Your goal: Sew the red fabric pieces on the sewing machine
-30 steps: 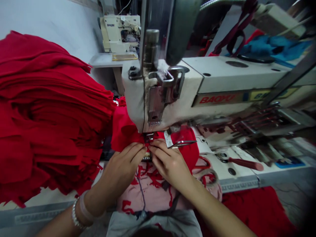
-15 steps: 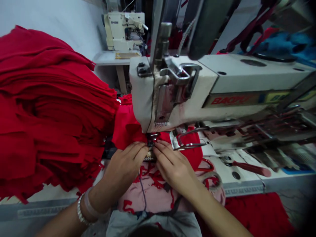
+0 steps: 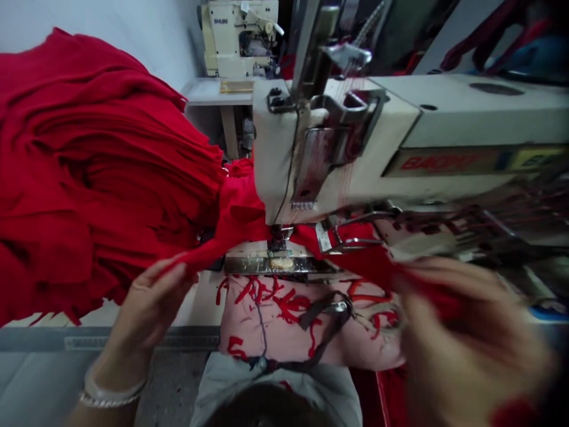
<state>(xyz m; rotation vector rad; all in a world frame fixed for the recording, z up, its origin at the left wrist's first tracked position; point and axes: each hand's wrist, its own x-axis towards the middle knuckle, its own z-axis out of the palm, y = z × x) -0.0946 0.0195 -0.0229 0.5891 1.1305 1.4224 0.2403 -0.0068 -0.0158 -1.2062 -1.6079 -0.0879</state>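
Note:
My left hand (image 3: 149,299) is closed on the edge of a red fabric piece (image 3: 237,216), pulling it to the left below the sewing machine (image 3: 400,148). The cloth runs under the presser foot (image 3: 279,237) and over the metal needle plate (image 3: 275,265). My right hand (image 3: 462,338) is large and smeared by motion at the lower right, with red cloth against it. Whether its fingers grip the cloth I cannot make out.
A tall stack of red fabric (image 3: 89,172) fills the left. A pink bag (image 3: 306,326) littered with red offcuts hangs below the plate. A second sewing machine (image 3: 240,35) stands on a table behind. Red cloth lies at the lower right.
Both hands have left the presser foot and moved apart. The left drew the cloth out to the left, the right swung down to the lower right. The needle plate is now uncovered.

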